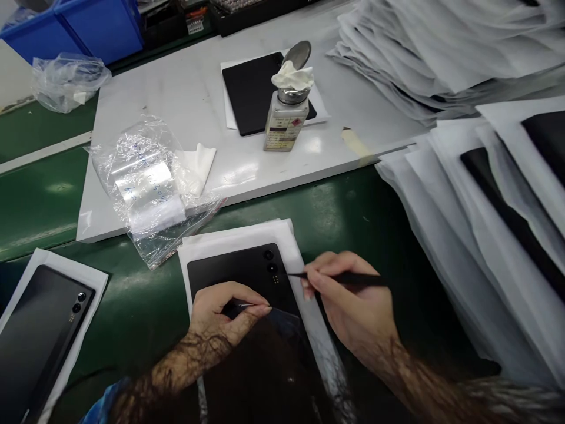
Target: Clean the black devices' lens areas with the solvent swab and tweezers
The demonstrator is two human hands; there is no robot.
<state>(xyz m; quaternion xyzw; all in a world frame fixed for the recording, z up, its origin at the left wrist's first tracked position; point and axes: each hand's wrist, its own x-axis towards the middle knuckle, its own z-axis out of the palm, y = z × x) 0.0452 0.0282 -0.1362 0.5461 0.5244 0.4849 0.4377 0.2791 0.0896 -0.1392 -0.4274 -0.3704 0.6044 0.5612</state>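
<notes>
Two bare hands of mine are working over a black tablet [229, 268], which is lying back side up on a sheet of white paper [241, 231] on the green table [353, 206] right in front of me. My right hand [353, 300] is closing its thumb and fingers around a slim dark tool [362, 279], and the fine tip is pointing left, hovering at or just beside the round camera lenses [270, 262]; I am not able to tell whether it is touching. My left hand [223, 312] is bending low over the tablet, thumb and forefinger pressing together on a thin sliver [244, 305], too small for me to make out.

Beyond the tablet, a white board [176, 94] is supporting a square bottle [286, 126], whose round lid [297, 54] is standing tilted up above a crumpled white cloth [292, 76]. Behind the bottle another black tablet [245, 94] is resting on white paper. A clear plastic bag [148, 182] is hanging over the board's near edge. To my left a third tablet [42, 321] is lying on paper, and to my right a row of white sleeves [450, 171] is leaning, dark panels [507, 206] showing among them.
</notes>
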